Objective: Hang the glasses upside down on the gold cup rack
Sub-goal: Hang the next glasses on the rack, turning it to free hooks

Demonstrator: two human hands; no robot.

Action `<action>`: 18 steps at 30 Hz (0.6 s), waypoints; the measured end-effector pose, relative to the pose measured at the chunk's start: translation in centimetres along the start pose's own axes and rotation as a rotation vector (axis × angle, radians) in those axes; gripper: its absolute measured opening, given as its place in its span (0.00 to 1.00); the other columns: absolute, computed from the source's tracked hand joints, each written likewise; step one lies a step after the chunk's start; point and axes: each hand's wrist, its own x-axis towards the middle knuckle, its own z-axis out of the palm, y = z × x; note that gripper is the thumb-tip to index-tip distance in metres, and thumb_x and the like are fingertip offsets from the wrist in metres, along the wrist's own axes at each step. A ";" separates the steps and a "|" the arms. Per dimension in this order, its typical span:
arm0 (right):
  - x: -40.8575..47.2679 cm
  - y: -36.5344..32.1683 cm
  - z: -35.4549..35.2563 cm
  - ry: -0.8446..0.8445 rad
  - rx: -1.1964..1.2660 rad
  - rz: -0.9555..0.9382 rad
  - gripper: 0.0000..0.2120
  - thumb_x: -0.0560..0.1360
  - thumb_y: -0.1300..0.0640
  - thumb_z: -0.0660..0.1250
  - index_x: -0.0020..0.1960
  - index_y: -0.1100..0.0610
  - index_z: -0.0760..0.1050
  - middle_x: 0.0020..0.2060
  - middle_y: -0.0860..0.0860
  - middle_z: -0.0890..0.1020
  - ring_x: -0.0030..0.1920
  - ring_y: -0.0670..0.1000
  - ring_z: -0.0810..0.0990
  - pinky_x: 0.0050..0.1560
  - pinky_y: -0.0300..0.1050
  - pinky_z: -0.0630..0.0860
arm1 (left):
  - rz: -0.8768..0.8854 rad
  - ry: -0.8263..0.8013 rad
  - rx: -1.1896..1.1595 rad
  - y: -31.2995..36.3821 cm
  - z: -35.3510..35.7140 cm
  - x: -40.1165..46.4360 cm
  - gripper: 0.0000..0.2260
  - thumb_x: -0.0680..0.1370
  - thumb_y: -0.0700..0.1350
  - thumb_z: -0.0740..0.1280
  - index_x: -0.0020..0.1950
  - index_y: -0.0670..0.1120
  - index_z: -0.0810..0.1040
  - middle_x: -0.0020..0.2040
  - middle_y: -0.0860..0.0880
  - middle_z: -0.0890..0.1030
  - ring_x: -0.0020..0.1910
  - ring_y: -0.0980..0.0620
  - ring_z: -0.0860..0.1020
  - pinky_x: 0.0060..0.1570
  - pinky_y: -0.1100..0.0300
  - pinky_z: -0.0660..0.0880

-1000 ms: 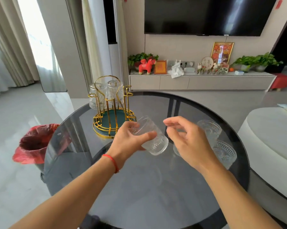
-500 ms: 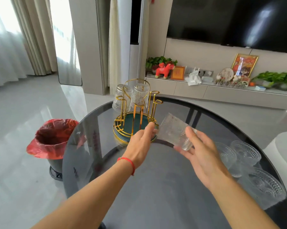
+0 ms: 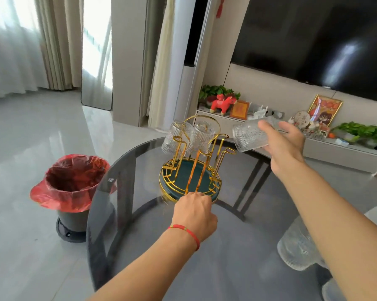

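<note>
The gold cup rack [image 3: 189, 170] with a dark green tray base stands on the round smoked-glass table [image 3: 237, 246]. Two embossed clear glasses [image 3: 174, 137] [image 3: 201, 135] hang upside down on its far pegs. My right hand [image 3: 285, 144] holds a third embossed glass [image 3: 249, 136] tilted on its side, mouth toward the rack, just right of and above an empty peg. My left hand [image 3: 194, 213] grips the near rim of the rack's base, fingers curled on it.
Another clear glass [image 3: 296, 250] stands at the table's right, partly behind my right forearm. A bin with a red bag [image 3: 72, 187] sits on the floor left of the table. A TV cabinet with plants and ornaments [image 3: 313, 135] lines the back wall.
My left hand let go of the glass and moved to the rack's base. My right hand took the glass and raised it beside the rack. The view swung left.
</note>
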 end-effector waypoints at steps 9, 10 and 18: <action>2.3 1.2 6.1 -0.091 -0.389 -0.077 0.41 0.63 0.48 0.85 0.72 0.55 0.74 0.65 0.55 0.80 0.59 0.55 0.78 0.55 0.48 0.76 | -0.039 -0.030 -0.060 -0.8 -0.1 0.3 0.12 0.78 0.43 0.64 0.57 0.43 0.83 0.52 0.43 0.85 0.51 0.40 0.83 0.49 0.51 0.81; 2.3 1.6 6.5 -0.115 -0.421 -0.090 0.40 0.62 0.48 0.85 0.71 0.54 0.74 0.62 0.54 0.80 0.57 0.54 0.77 0.51 0.46 0.74 | -0.043 -0.032 -0.069 -0.9 0.0 0.3 0.12 0.78 0.44 0.64 0.57 0.43 0.83 0.52 0.43 0.85 0.51 0.40 0.83 0.49 0.51 0.81; 2.6 3.5 6.6 -0.337 -0.615 -0.158 0.40 0.59 0.53 0.86 0.69 0.50 0.76 0.66 0.50 0.80 0.61 0.52 0.78 0.55 0.48 0.75 | -0.033 -0.028 -0.072 -0.7 -0.3 0.4 0.11 0.79 0.44 0.64 0.55 0.41 0.83 0.48 0.42 0.85 0.48 0.39 0.83 0.47 0.50 0.79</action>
